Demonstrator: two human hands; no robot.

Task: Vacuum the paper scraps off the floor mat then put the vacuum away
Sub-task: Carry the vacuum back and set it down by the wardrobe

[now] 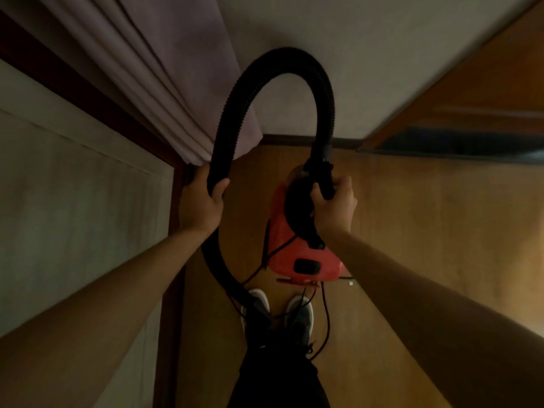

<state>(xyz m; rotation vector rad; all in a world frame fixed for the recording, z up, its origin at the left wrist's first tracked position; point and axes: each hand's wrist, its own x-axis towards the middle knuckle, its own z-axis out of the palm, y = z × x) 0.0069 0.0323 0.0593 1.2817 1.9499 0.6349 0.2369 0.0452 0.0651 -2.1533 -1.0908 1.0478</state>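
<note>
Both grips wrap the black hose (294,72): left hand (203,204), right hand (334,206), seemingly above the red vacuum (294,254).

Worn on the head, aimed steeply down at the wooden floor (397,231), close over both outstretched arms; wide-angle, single view only.

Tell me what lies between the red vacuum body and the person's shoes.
In the head view, wooden floor crossed by the thin black power cord, between the red vacuum body and shoes.
</note>
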